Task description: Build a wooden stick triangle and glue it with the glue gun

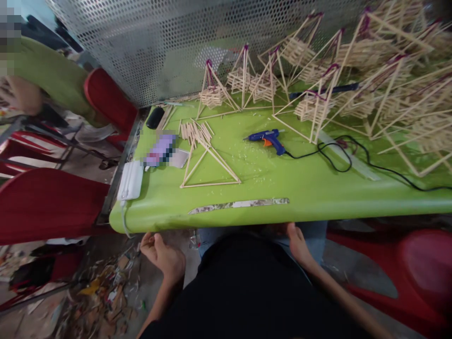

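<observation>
Below the table's front left corner, my left hand is loosely curled, its thumb a little apart from the fingers and nothing visible in it. My right hand is by the front edge near my lap, its fingers partly hidden. On the green tabletop lies a triangular frame of thin wooden sticks, with a bundle of short sticks at its top. A blue hot glue gun rests on its side to the right. A flat, stained strip lies along the front edge, nearest to both hands.
Several stick structures with purple ties crowd the back and right. A black cable trails right. A phone and white power bank-like box are at left. A perforated metal panel stands behind; red chairs and a person are left.
</observation>
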The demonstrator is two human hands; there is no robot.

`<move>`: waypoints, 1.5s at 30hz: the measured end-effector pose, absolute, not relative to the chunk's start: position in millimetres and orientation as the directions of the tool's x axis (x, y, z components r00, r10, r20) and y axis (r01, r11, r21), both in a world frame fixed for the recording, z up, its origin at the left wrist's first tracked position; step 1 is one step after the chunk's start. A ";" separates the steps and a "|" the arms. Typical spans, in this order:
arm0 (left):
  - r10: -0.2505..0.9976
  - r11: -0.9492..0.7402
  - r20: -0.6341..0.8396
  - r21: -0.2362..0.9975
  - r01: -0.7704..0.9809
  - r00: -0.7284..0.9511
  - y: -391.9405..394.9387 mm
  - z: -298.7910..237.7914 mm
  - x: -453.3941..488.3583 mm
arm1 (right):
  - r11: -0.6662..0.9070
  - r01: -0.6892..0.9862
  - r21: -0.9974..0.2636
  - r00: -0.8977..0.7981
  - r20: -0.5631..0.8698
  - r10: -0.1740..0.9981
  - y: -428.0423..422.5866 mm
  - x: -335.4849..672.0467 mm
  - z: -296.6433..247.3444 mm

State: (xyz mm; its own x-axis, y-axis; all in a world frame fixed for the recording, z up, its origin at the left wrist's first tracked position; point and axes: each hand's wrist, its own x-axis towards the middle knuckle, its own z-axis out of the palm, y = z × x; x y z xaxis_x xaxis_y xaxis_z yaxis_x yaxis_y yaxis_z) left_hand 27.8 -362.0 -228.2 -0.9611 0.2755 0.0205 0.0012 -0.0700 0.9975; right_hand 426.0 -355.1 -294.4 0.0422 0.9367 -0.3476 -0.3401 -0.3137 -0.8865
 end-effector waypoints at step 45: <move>0.862 -0.319 0.356 0.934 -0.159 0.360 -72.4 -108.4 12.6 | 0.729 0.200 -0.654 -0.435 0.608 0.665 -104.3 301.3 -94.9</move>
